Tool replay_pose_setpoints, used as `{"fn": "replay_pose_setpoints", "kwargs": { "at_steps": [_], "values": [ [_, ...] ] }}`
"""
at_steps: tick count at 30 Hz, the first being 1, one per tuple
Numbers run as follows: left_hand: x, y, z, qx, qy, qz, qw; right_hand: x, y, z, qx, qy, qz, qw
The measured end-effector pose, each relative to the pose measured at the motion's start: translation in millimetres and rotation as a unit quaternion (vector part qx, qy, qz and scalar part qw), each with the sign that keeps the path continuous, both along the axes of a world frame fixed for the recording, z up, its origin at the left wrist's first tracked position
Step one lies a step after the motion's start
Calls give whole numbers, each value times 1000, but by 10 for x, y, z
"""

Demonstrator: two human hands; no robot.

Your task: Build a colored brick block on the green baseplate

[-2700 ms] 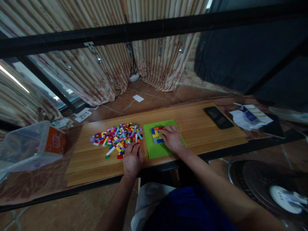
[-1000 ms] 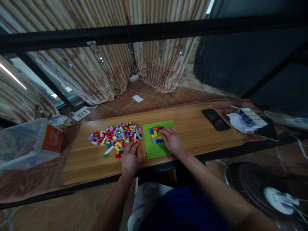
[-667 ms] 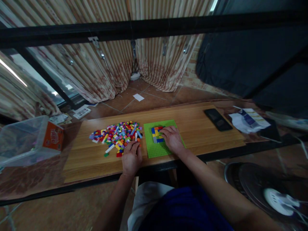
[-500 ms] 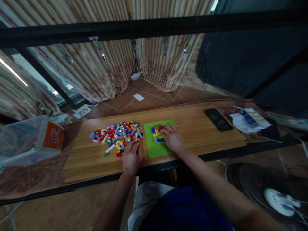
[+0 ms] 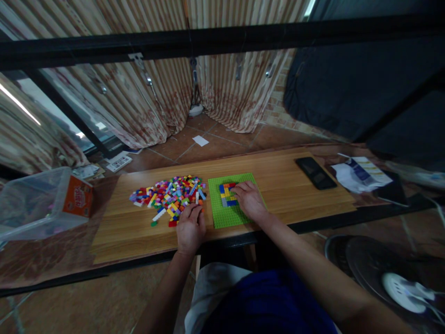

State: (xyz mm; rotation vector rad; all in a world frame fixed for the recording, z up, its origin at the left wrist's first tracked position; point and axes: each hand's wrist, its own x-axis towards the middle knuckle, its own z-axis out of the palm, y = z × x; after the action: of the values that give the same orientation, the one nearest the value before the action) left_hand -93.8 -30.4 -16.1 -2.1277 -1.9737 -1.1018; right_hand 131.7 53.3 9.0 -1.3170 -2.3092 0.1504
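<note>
A green studded baseplate (image 5: 220,217) lies on the wooden board, bearing a small patch of blue, yellow, red and grey toy bricks (image 5: 227,194). My right hand (image 5: 249,200) rests over the right side of this patch, its fingers bent together and pressed down on the bricks; they hide what lies under the fingertips. Left of the baseplate is a spread heap of loose, many-coloured toy bricks (image 5: 170,192). At the heap's near right edge lies my left hand (image 5: 190,227), fingers curled inward. Whatever it may hold is hidden.
The wooden board (image 5: 135,241) spans the low table. To the right lie a black phone (image 5: 315,173) and a crumpled white package (image 5: 361,174). A clear plastic bin (image 5: 38,204) with an orange label stands at the left. A fan (image 5: 368,264) is on the floor at lower right.
Hardly anything differs. My right fingers have shifted very slightly over the bricks; my left hand stays in place.
</note>
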Motion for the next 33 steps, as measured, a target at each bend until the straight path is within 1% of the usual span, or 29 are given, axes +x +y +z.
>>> {"fn": "replay_pose_setpoints", "kwargs": {
  "at_steps": [4,8,12,14,16,20,24,27,31,33],
  "values": [
    [2,2,7,-1,0,-2,1000,10,-12,-3,2,27,-6,1000],
    [7,1,18,-5,-1,-1,1000,65,-49,-78,7,109,-37,993],
    [5,3,12,-1,-4,-1,1000,145,-97,-224,-6,211,-118,970],
    [-1,4,5,-1,-3,-2,1000,158,-99,-281,-15,248,-167,954],
    [-7,5,-2,-2,1,-3,1000,135,-78,-305,-23,270,-195,943],
    [-10,5,0,1,5,-3,1000,-3,3,-277,-19,261,-200,944],
    [-2,3,16,1,8,0,1000,-147,62,-243,-25,217,-238,946],
    [0,2,23,0,9,1,1000,-207,71,-245,-37,190,-263,945],
    [-4,2,22,3,10,-3,1000,-249,46,-242,-20,181,-270,945],
    [-5,3,19,5,12,-3,1000,-265,28,-223,-30,169,-280,944]
  ]
}}
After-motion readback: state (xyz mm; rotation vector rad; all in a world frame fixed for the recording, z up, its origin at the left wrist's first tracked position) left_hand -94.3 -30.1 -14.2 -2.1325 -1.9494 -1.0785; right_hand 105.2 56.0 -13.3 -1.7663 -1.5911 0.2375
